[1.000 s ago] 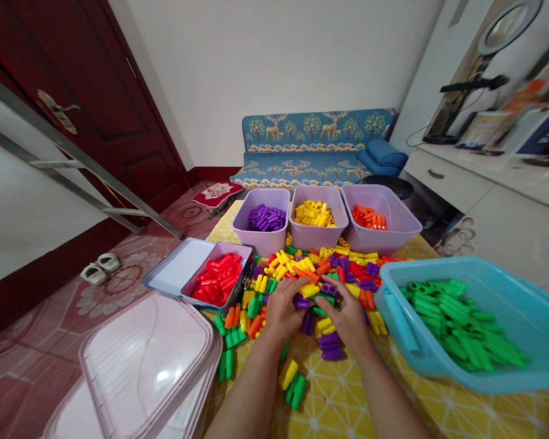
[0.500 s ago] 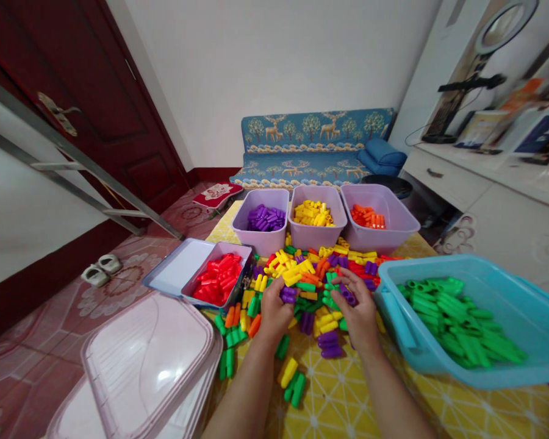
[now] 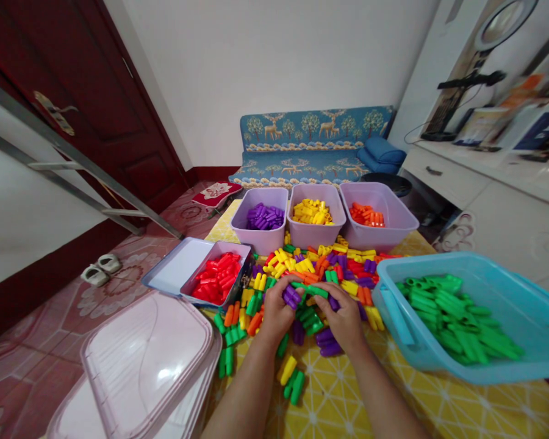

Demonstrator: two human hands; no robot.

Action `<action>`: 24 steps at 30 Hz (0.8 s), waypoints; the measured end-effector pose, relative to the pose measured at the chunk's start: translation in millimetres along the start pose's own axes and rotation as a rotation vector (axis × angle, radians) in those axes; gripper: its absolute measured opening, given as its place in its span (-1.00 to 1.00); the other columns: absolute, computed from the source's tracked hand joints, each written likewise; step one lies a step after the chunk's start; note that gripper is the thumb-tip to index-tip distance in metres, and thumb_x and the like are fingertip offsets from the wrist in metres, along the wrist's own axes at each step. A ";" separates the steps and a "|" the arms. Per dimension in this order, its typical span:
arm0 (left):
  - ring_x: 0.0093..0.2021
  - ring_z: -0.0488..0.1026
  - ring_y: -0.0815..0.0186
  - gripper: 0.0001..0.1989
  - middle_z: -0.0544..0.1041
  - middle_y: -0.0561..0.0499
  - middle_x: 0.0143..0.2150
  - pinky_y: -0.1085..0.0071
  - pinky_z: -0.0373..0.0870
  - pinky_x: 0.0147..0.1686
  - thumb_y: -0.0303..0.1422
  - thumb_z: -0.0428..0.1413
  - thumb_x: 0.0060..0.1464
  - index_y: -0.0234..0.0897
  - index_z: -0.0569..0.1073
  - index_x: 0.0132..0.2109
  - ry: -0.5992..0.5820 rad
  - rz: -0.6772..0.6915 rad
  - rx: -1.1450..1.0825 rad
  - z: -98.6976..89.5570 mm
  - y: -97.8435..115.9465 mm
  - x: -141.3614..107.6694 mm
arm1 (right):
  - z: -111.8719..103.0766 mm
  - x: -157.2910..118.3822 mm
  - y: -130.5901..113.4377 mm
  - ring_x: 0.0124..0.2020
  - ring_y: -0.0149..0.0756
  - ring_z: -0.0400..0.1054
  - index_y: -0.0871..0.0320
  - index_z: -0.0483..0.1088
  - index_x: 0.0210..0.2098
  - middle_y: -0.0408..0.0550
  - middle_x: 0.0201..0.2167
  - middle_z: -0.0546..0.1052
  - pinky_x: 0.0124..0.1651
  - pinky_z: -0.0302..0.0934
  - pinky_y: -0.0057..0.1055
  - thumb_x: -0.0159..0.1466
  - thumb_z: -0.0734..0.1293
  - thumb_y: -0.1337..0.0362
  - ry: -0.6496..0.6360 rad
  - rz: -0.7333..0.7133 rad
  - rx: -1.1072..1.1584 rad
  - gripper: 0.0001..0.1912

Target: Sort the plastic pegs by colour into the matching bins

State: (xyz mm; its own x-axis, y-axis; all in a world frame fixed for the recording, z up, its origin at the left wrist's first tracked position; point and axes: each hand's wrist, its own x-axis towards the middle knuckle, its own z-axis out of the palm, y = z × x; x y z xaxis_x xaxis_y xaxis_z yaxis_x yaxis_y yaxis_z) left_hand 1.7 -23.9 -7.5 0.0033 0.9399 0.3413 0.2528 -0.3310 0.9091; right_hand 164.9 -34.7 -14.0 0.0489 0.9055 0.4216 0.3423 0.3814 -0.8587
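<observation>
My left hand (image 3: 277, 311) is closed around purple bullet-shaped plastic toy pieces (image 3: 291, 297) above the middle of a mixed pile. Close beside it, my right hand (image 3: 345, 317) pinches a green toy piece (image 3: 317, 291) between thumb and fingers. A purple piece (image 3: 333, 303) shows by the right palm; whether that hand holds it I cannot tell. Both sets of fingertips nearly meet. Around them lie loose yellow pieces (image 3: 281, 262), more purple pieces (image 3: 328, 343) and green pieces (image 3: 294, 386) on the yellow patterned tablecloth (image 3: 343, 402).
Lilac bins at the back hold purple (image 3: 264, 217), yellow (image 3: 312, 212) and orange (image 3: 366, 215) pieces. A hinged box (image 3: 242, 250) with red pieces stands left, a blue tub (image 3: 421, 353) with green ones right. Pale lids (image 3: 150, 347) overlap the table's left edge.
My right hand has moved left toward my left hand and now pinches a green piece. My left hand has stayed nearly in place with its purple pieces.
</observation>
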 end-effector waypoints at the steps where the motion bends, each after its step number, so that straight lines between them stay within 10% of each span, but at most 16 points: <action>1: -0.39 0.39 0.40 -0.82 0.49 0.04 -0.37 0.51 0.30 -0.36 -0.28 0.10 0.11 -0.28 0.47 -0.18 0.025 0.003 0.011 -1.0 -0.6 0.4 | -1.2 -0.2 1.6 -0.15 -0.17 0.42 0.09 0.49 -0.20 -0.04 -0.23 0.55 -0.02 0.27 -0.20 0.22 0.31 0.19 0.030 0.026 -0.010 -0.80; 11: 0.20 0.23 0.05 -0.49 0.38 -0.16 0.15 0.01 0.12 0.19 -0.05 0.11 0.06 -0.21 0.37 0.10 0.146 0.346 0.243 -8.1 12.6 1.7 | -16.2 6.2 -10.7 -0.05 -0.16 0.36 0.09 0.45 -0.12 -0.01 -0.14 0.51 0.06 0.20 -0.17 0.21 0.33 0.16 0.067 -0.082 -0.135 -0.74; 18: 0.07 0.38 0.20 -0.80 0.48 -0.11 0.01 0.20 0.32 0.04 -0.38 0.04 0.16 -0.23 0.49 -0.09 0.295 0.192 0.242 -2.7 5.1 2.4 | -31.9 4.4 -34.9 -0.10 -0.16 0.35 -0.06 0.52 -0.18 -0.11 -0.16 0.50 -0.03 0.25 -0.23 -0.06 0.45 0.40 -0.599 -0.103 -0.355 -0.57; 24: -0.14 0.46 0.26 -0.82 0.55 -0.05 -0.22 0.31 0.38 -0.12 -0.42 0.02 0.15 -0.25 0.52 -0.20 0.215 0.126 0.247 0.9 2.5 2.7 | -6.9 3.4 -25.7 -0.17 -0.14 0.34 0.00 0.55 -0.37 -0.06 -0.30 0.53 -0.12 0.25 -0.21 0.01 0.35 0.49 -0.510 -0.142 -0.412 -0.72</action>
State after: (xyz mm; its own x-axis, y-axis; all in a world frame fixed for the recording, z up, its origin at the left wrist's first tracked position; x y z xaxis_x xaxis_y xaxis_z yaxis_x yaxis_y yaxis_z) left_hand 3.2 -22.0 -4.6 -0.1475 0.8454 0.5135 0.4900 -0.3885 0.7804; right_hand 162.7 -42.6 11.5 -0.4384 0.8647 0.2452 0.6476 0.4931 -0.5809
